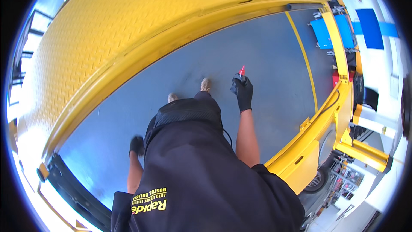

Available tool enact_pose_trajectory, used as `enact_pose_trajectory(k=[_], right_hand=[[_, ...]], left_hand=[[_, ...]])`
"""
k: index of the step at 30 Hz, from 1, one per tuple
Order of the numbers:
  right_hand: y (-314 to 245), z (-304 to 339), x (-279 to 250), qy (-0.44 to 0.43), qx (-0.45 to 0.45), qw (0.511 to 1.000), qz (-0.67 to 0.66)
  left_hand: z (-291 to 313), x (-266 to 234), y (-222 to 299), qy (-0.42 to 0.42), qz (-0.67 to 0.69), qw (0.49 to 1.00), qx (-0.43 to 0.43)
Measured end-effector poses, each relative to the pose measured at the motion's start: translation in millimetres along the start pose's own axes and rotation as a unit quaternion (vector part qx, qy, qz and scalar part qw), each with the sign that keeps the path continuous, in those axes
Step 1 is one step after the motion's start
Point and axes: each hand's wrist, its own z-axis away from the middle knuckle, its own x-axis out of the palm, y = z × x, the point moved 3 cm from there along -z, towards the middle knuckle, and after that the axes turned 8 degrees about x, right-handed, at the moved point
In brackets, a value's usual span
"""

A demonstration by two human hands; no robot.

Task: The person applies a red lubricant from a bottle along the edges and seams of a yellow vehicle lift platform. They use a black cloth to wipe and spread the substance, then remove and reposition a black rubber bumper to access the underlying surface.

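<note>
In front of my body, over the floor, my right hand (243, 90) in a black glove is closed around a small object with a red pointed tip (242, 71). The tip sticks up past my fingers; the rest of the object is mostly hidden, so its exact kind does not show. My left hand (137, 145), gloved in black too, hangs low beside my left side. It is dark and blurred, and its fingers cannot be made out.
A yellow ramp with a tread-plate surface (111, 21) runs along my left and ahead. Another yellow rail (296, 163) lies on my right. Between them is grey floor (274, 56) with a yellow line (304, 51). Blue panels (322, 34) and a car wheel (316, 181) stand at the right.
</note>
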Motion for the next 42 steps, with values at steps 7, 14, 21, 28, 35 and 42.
enact_pose_trajectory(k=[7,14,21,28,35,42], right_hand=[[-22,-17,-29,0.038,-0.037,0.998,0.036],[-75,-70,-49,-0.053,-0.082,0.992,0.084],[-97,-125,-55,-0.159,-0.069,0.979,0.110],[-98,-173,-17,-0.218,-0.159,0.939,0.213],[-96,-186,31,-0.249,-0.177,0.910,0.282],[-87,-187,54,-0.247,-0.159,0.903,0.313]], left_hand=[[6,-43,67,0.036,0.194,0.971,-0.136],[-88,-65,154,0.182,0.343,0.916,-0.105],[-111,-107,298,0.176,0.266,0.948,0.011],[-74,-46,331,0.136,0.337,0.928,-0.086],[-19,18,298,0.047,0.296,0.932,-0.204],[-39,-24,318,0.099,0.340,0.918,-0.177]])
